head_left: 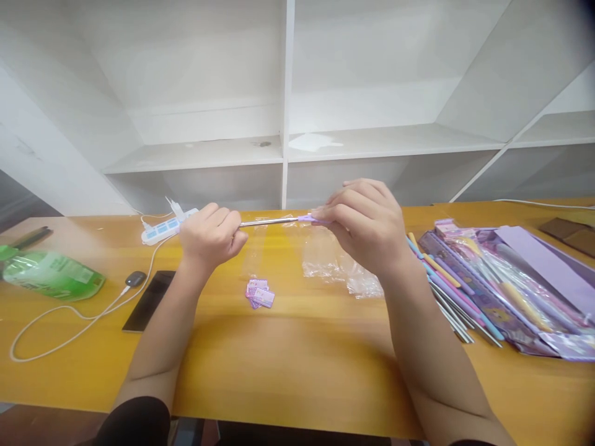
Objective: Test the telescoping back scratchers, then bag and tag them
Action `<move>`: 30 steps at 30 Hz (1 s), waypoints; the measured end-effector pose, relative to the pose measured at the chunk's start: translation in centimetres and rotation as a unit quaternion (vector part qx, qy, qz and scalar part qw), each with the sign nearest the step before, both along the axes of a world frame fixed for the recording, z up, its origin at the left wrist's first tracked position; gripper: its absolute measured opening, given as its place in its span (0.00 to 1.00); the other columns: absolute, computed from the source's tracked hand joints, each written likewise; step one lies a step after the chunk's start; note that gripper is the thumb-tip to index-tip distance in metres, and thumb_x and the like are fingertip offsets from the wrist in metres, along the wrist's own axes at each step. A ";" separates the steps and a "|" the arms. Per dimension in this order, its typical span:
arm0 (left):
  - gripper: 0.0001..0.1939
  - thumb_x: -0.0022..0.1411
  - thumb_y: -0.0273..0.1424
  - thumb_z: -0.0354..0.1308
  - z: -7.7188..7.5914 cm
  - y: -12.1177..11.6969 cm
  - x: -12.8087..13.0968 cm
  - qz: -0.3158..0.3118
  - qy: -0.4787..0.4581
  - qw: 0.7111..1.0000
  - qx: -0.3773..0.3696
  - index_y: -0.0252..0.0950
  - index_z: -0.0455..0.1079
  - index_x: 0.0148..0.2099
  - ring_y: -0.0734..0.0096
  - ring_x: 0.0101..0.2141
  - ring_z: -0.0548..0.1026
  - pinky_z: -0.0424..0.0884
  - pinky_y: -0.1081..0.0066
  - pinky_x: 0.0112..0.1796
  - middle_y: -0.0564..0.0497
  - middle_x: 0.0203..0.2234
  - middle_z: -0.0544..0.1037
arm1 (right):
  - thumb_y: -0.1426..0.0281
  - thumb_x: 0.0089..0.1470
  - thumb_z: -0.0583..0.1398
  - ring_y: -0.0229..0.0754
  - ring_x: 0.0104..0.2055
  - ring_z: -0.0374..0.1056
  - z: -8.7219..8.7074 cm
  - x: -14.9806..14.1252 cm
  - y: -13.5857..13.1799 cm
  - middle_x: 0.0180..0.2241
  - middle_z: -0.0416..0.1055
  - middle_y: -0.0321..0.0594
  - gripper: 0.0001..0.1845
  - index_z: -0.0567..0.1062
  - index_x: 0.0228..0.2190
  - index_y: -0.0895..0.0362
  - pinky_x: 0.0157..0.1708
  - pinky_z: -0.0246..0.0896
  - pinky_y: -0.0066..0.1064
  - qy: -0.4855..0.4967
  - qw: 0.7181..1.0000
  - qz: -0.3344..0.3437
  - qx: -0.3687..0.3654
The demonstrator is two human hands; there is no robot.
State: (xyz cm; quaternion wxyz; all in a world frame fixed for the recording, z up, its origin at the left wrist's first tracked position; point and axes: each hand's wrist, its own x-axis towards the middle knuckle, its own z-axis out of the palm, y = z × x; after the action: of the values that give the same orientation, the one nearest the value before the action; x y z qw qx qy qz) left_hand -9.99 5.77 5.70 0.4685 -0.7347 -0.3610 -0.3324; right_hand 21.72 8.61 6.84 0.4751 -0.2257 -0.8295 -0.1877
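A thin silver metal rod (pixel 269 222) with a lilac end piece (pixel 307 218) is stretched level between my two hands above the table. My left hand (pixel 211 232) is closed in a fist around the rod's left part, hiding that end. The lilac end is pinched between the fingertips of my right hand (pixel 362 214). Below the rod lie a few small purple printed cards (pixel 260 293). Flat clear plastic bags (pixel 325 254) rest on the table beneath and beside my right hand.
On the right, coloured sticks and metal rods (pixel 458 297) lie against a purple box (pixel 530 279) holding wrapped pieces. To the left are a green bottle (pixel 51 272), a dark phone (pixel 149 300), a white cable (pixel 88 318) and a power strip (pixel 160 230). White shelving (pixel 286 105) rises behind.
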 end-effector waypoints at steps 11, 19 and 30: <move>0.15 0.50 0.26 0.57 -0.3 2.3 -5.1 0.042 -0.059 0.994 -0.076 0.40 0.50 0.26 0.66 0.24 0.54 0.43 0.61 0.29 0.52 0.18 0.58 | 0.68 0.67 0.67 0.49 0.42 0.78 0.4 7.5 3.4 0.34 0.84 0.39 0.07 0.81 0.34 0.46 0.46 0.69 0.46 0.046 0.995 -0.063 0.055; 0.17 0.46 0.27 0.58 0.3 2.7 -11.6 0.064 -0.098 0.986 -0.118 0.39 0.48 0.24 0.65 0.25 0.52 0.43 0.62 0.31 0.52 0.17 0.56 | 0.54 0.60 0.72 0.51 0.34 0.81 0.1 17.0 7.0 0.25 0.82 0.45 0.20 0.80 0.21 0.47 0.43 0.66 0.50 0.180 0.954 -0.238 0.023; 0.16 0.44 0.28 0.57 0.2 2.6 -12.7 0.050 -0.094 0.989 -0.103 0.39 0.48 0.23 0.66 0.24 0.52 0.42 0.63 0.31 0.51 0.16 0.56 | 0.70 0.51 0.79 0.49 0.29 0.81 0.1 21.2 6.4 0.20 0.79 0.43 0.19 0.80 0.15 0.48 0.41 0.69 0.49 0.241 0.918 -0.308 0.056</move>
State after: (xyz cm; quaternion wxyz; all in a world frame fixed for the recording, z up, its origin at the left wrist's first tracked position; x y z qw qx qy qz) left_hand -22.64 8.41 5.90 0.3706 -0.7251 -0.4723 -0.3375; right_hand 42.96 14.98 6.96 0.5912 -0.4819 -0.5672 -0.3107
